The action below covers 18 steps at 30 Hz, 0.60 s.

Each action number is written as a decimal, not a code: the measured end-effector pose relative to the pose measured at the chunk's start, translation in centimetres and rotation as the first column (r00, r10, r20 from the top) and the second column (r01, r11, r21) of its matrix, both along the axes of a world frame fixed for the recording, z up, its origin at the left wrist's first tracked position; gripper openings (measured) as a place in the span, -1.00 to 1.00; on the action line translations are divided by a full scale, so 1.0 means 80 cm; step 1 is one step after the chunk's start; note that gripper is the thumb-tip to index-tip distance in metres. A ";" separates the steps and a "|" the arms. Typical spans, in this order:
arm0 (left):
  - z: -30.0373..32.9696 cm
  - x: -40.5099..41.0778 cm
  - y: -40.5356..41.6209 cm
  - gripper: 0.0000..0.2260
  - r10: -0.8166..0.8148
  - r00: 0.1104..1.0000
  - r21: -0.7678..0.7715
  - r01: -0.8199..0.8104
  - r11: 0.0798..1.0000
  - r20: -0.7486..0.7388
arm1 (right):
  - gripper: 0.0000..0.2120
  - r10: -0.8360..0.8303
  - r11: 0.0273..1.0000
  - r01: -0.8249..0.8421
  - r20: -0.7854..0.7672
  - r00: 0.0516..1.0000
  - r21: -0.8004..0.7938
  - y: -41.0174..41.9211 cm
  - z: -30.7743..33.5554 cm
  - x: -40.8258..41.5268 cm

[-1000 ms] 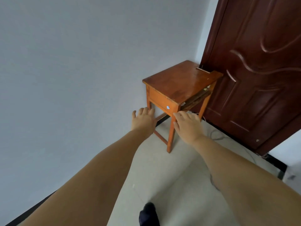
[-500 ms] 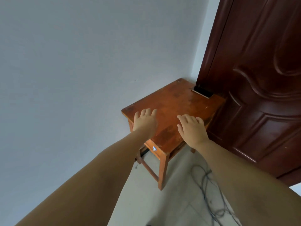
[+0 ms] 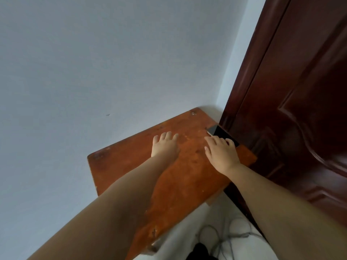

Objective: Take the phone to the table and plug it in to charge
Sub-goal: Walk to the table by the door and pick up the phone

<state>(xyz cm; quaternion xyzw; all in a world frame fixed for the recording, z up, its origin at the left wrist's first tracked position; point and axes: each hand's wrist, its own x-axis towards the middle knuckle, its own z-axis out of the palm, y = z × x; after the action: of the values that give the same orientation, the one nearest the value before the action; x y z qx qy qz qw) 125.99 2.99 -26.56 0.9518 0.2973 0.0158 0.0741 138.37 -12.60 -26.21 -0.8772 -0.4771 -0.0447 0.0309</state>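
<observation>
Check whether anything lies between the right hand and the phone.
Nothing visible does. The right hand is open, its fingertips already at the phone's near end on the table, beside the door.

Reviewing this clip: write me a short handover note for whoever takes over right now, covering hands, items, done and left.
Left hand: open, palm down over the wooden table, holding nothing.
Right hand: open, fingertips reaching onto the near end of the phone; no grip yet.
Phone: lies flat at the table's far right edge, against the door.
Cables: loose on the floor below the table.
Done: nothing yet.
Left: pick up the phone, find the charging cable, plug in.
</observation>
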 end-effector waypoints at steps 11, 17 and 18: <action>-0.080 0.166 0.009 -0.60 0.082 0.992 -0.115 -0.093 0.989 -0.096 | -0.40 -0.083 0.992 0.068 -0.146 0.986 -0.102 0.020 -0.083 0.178; -0.139 0.218 0.009 -0.57 0.093 0.990 -0.171 -0.110 0.979 -0.106 | 0.01 -0.243 0.961 0.190 -0.287 0.927 -0.199 0.028 -0.127 0.216; -0.147 0.222 0.009 -0.56 0.100 0.988 -0.176 -0.120 0.977 -0.116 | 0.04 -0.270 0.953 0.209 -0.309 0.912 -0.217 0.029 -0.133 0.220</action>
<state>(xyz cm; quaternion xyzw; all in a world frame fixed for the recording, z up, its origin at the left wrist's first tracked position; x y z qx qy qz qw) 143.75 3.69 -38.33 0.9225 0.3532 -0.0583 0.1441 156.01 -10.29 -36.83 -0.9231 -0.3553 0.1449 0.0267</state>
